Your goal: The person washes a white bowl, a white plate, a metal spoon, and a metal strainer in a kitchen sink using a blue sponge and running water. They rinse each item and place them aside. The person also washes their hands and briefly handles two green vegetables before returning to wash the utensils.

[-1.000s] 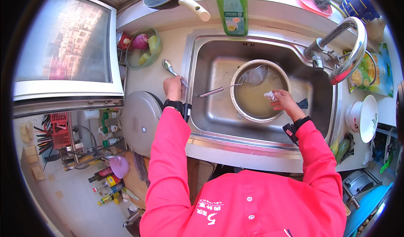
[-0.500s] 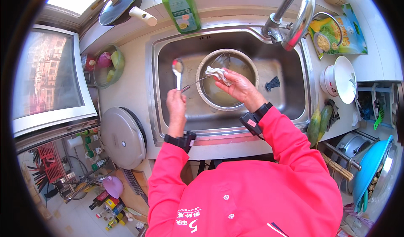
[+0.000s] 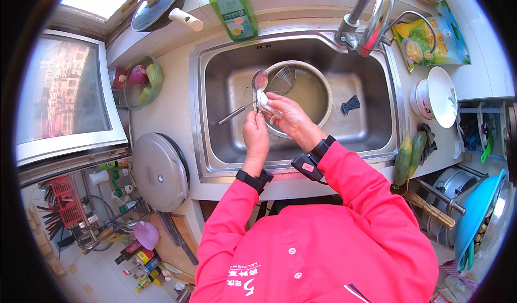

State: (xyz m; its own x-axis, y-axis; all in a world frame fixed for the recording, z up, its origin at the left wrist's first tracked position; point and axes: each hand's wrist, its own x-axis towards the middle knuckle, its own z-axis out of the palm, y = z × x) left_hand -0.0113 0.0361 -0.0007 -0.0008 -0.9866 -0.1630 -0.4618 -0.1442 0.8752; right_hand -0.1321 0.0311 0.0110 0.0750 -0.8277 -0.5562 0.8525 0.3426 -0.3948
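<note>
My left hand (image 3: 256, 137) is closed on the handle of a metal spoon (image 3: 260, 81), its bowl upward. My right hand (image 3: 291, 117) grips a crumpled white cloth (image 3: 263, 100) against the spoon's neck, just above my left hand. Both hands are over the near left part of a round basin (image 3: 326, 94) of cloudy water standing in the steel sink (image 3: 226, 71). A wire skimmer (image 3: 281, 80) lies in the basin, its handle (image 3: 230, 116) sticking out to the left. A dark scrubber (image 3: 350, 105) lies in the sink, right of the basin.
Behind the sink are a green bottle (image 3: 234, 12), lidded pan (image 3: 155, 8) and faucet (image 3: 354, 28). On the left are a vegetable bowl (image 3: 144, 87), grey round appliance (image 3: 156, 165) and open window (image 3: 64, 95); on the right, stacked white bowls (image 3: 439, 97) and cucumbers (image 3: 409, 157).
My left hand has lifted the spoon from the left counter over the sink and moved it rightward. My right hand has brought the white cloth onto it.
</note>
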